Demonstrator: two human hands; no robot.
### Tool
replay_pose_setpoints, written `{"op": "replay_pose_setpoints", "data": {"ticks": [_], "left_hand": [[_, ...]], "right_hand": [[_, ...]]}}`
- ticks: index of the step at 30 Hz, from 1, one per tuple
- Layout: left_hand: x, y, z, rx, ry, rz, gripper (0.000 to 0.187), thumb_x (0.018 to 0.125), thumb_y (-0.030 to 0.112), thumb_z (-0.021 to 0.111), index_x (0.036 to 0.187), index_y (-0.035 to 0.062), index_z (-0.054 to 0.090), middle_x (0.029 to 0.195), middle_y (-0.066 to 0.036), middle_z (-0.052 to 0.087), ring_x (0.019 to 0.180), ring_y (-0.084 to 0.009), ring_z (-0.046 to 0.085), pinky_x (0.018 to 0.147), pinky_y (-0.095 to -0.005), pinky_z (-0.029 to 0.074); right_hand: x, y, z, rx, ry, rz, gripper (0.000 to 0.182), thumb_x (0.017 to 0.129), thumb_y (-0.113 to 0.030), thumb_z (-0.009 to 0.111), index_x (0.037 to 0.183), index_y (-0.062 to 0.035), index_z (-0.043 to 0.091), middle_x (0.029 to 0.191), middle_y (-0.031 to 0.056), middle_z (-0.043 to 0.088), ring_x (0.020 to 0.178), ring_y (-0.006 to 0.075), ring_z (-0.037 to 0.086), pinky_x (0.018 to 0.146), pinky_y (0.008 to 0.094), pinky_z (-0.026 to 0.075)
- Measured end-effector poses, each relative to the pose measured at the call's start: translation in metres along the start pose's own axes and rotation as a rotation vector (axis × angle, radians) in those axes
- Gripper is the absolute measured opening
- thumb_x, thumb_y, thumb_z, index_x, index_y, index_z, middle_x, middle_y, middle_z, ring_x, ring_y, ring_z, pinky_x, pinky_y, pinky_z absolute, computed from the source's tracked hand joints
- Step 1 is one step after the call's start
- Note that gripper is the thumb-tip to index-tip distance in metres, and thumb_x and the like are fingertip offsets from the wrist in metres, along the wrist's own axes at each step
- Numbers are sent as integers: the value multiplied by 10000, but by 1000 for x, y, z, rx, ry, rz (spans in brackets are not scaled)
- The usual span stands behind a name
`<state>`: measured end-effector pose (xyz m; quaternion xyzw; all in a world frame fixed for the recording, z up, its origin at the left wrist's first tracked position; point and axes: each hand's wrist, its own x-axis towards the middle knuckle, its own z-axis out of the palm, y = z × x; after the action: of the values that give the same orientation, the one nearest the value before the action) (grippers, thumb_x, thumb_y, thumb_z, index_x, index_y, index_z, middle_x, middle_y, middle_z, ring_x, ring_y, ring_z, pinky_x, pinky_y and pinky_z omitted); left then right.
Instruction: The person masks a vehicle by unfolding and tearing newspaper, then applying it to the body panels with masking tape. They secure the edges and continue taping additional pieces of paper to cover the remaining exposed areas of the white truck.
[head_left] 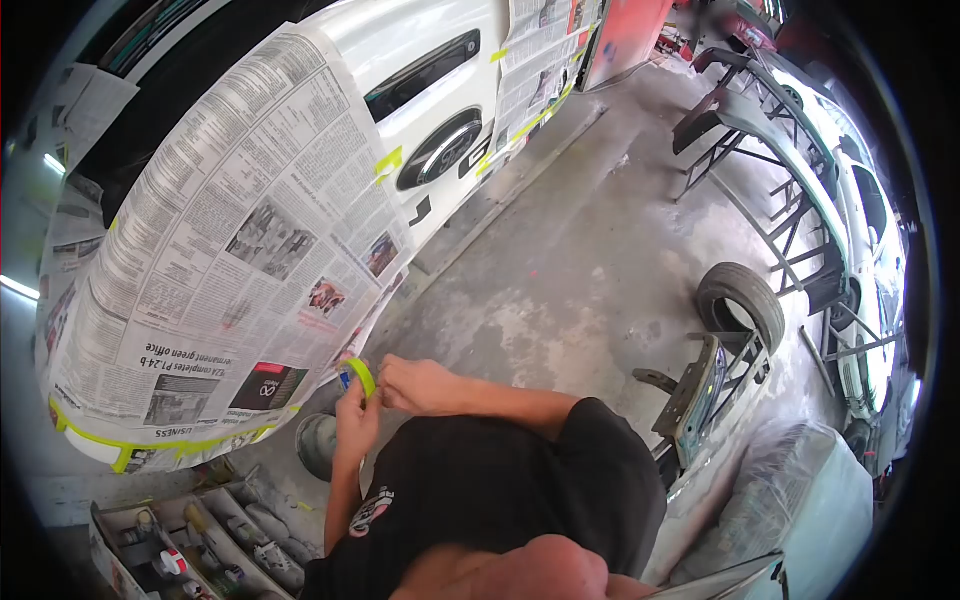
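Observation:
My left hand (354, 418) is closed around a roll of bright yellow-green masking tape (364, 377), held upright in front of my body. Right beside it, my right hand (403, 384) has its fingers curled together; whatever they pinch is too small to make out. To the left of both hands, a large sheet of newspaper (200, 250) covers part of a white vehicle panel (415, 45). Yellow-green tape (180, 450) runs along the newspaper's lower edge, and another piece of tape (389, 163) sits at its upper right edge, near the oval badge (440, 150).
Below left stands a divided box (165, 525) of bottles and tools. A round grey container (316, 447) is on the floor near my left arm. To the right are a tire (742, 300), metal stands (790, 215) bearing car parts, and a plastic-wrapped item (770, 500).

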<state>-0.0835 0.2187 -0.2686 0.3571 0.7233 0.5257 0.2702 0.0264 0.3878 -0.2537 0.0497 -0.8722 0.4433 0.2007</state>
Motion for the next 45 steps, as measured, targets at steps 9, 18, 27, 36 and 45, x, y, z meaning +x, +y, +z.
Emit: {"op": "replay_pose_setpoints", "data": {"ticks": [9, 18, 27, 36, 45], "left_hand": [[0, 53, 3, 57, -176, 27, 207, 980, 95, 474, 1102, -33, 581, 765, -88, 637, 685, -160, 600, 645, -317, 469], [-13, -59, -3, -46, 538, -126, 210, 991, 161, 437, 945, 8, 573, 699, -72, 556, 639, -173, 529, 600, -369, 425], [-23, -18, -19, -305, 467, -119, 299, 1010, 194, 375, 1005, 15, 616, 713, -30, 559, 674, -125, 536, 654, -287, 445], [-51, -21, 10, -333, 335, -147, 369, 1010, 232, 355, 1094, -13, 618, 759, -70, 615, 710, -159, 580, 716, -304, 467], [-58, -34, 7, -280, 386, -161, 363, 1022, 215, 366, 1109, -21, 628, 764, -74, 628, 721, -165, 603, 719, -324, 495]], "right_hand": [[2, 3, -14, 88, 155, -39, 93, 917, -116, 614, 954, -71, 541, 904, 127, 531, 792, 375, 610, 644, 452, 510], [14, -6, -44, -68, 290, -69, 89, 905, -6, 592, 987, -23, 561, 921, 142, 550, 793, 338, 598, 701, 401, 502], [238, -55, -338, -255, 358, -244, 272, 1013, -255, 587, 973, 8, 642, 858, 52, 612, 806, 138, 545, 755, 282, 464], [376, -36, -359, -524, 24, 103, 481, 842, -494, 746, 830, -24, 647, 778, 132, 656, 747, 183, 606, 680, 342, 488], [389, 6, -353, -571, 252, 52, 514, 787, -489, 802, 893, 3, 694, 849, 133, 700, 806, 219, 651, 746, 350, 513]]}}
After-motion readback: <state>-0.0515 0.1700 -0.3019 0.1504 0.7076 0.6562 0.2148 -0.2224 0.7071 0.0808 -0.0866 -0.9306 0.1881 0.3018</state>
